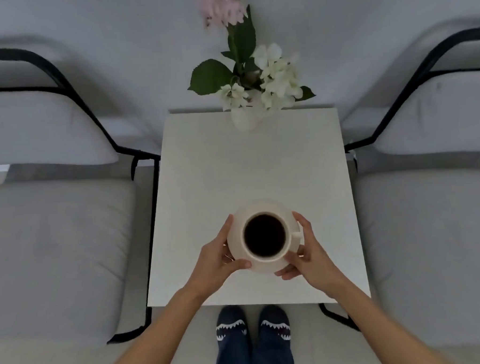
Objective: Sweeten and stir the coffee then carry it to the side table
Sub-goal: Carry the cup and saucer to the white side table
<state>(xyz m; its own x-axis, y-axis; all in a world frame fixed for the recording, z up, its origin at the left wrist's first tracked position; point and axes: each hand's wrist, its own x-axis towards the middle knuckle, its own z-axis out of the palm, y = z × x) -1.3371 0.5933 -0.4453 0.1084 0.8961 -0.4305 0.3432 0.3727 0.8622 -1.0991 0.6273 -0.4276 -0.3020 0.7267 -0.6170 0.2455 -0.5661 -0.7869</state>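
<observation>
your two hands sit on either side of the saucer (237,239), over the near half of the white side table (249,167). the cup (265,237) stands upright in the middle of the saucer, filled with dark coffee (264,234), its small handle pointing toward your right side.

your left hand (219,255) curls around the saucer's left edge: fingers run up along the far-left rim, thumb lies across the near-left rim, so the rim is pinched between them. your right hand (306,250) mirrors it on the right edge, fingers reaching up beside the cup handle and thumb tucked under the near-right rim. both hands touch the saucer only; neither touches the cup itself. the cup lies between your palms, a little closer to your right fingers because of the handle. whether the saucer rests on the tabletop or is just above it, you cannot tell from this view.

at the far edge of the table stands a white vase (244,119) with white and pink flowers (275,74), well apart from the cup. grey cushioned chairs with black frames flank the table, left chair (51,219) and right chair (434,199). your feet in patterned dark socks (253,327) stand just beside the table's near edge.
</observation>
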